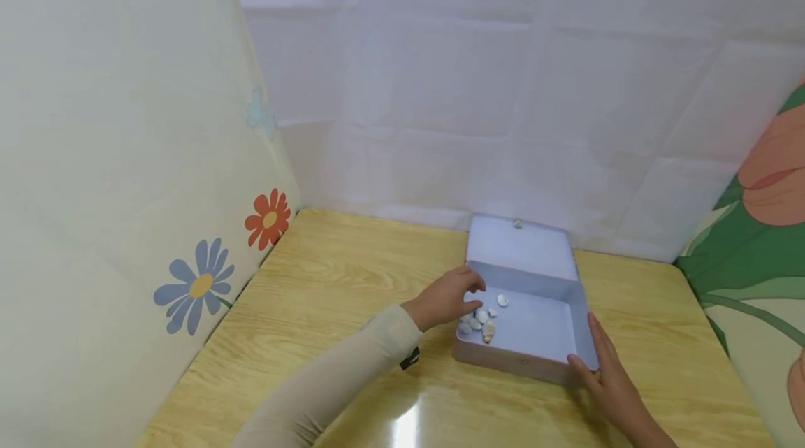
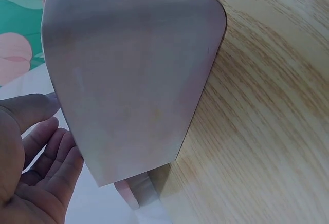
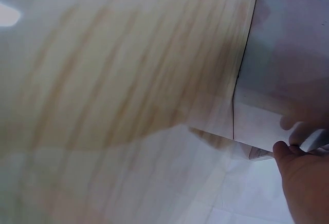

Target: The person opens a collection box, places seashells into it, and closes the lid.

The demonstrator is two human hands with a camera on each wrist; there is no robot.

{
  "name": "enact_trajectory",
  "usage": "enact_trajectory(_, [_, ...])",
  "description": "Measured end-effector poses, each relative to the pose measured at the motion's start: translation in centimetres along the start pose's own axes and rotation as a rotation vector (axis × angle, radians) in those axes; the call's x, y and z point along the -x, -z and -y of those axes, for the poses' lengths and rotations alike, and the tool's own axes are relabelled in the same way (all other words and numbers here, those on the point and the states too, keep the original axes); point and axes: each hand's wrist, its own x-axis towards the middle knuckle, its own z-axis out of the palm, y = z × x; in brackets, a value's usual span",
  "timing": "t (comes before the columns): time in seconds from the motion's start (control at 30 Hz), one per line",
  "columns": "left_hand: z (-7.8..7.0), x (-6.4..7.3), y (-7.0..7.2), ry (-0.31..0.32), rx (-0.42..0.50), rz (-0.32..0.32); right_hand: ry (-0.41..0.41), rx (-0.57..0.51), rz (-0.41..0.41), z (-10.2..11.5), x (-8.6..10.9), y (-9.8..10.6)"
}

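Note:
A pinkish metal box with a pale inside stands on the table, its hinged lid laid back toward the wall. Several small seashells lie in its left part, mostly white, one brownish and striped. My left hand reaches over the left wall, just above the shells. Its thumb and bent fingers stand apart, with nothing seen between them; in the left wrist view the same hand is at the box's rim. At the front right corner my right hand holds the box, thumb at the front rim, fingers along the right side.
The wood-grain table meets a white sheet at the back. A flowered panel stands on the left, another with green leaves on the right. Something small and dark shows beneath the left wrist.

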Motion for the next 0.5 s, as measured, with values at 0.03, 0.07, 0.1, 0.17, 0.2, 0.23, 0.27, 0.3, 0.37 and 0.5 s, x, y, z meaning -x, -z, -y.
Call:
enact_trajectory(0.03, [-0.01, 0.03, 0.00, -0.001, -0.001, 0.000, 0.003, -0.003, -0.001, 0.01, 0.02, -0.02])
enact_trajectory(0.07, [-0.02, 0.05, 0.02, -0.002, -0.006, 0.000, 0.005, -0.003, -0.004, 0.02, 0.02, -0.02])
enact_trajectory(0.1, [-0.03, 0.07, 0.02, -0.002, -0.006, 0.001, 0.007, -0.002, -0.003, 0.02, 0.02, -0.03])
enact_trajectory(0.17, [-0.04, 0.09, 0.03, -0.002, -0.004, -0.001, 0.007, 0.002, -0.005, 0.04, 0.02, -0.04])
enact_trajectory(0.2, [-0.04, 0.11, 0.05, -0.003, -0.001, -0.002, 0.005, 0.004, -0.005, 0.04, 0.02, -0.04])
enact_trajectory(0.23, [-0.02, 0.13, 0.06, -0.005, -0.001, -0.002, 0.004, 0.006, -0.006, 0.04, -0.01, -0.05])
enact_trajectory(0.27, [0.00, 0.14, 0.08, -0.008, 0.000, -0.003, 0.004, 0.009, -0.006, 0.03, -0.02, -0.06])
enact_trajectory(0.3, [0.04, 0.16, 0.09, -0.014, 0.000, -0.005, 0.003, 0.010, -0.004, 0.03, -0.01, -0.08])
enact_trajectory(0.37, [0.17, 0.18, 0.11, -0.028, 0.000, -0.011, -0.002, 0.012, -0.002, 0.00, 0.00, -0.08])
enact_trajectory(0.5, [0.61, 0.16, 0.42, -0.059, -0.002, -0.067, -0.019, 0.018, 0.008, -0.06, -0.12, -0.06])
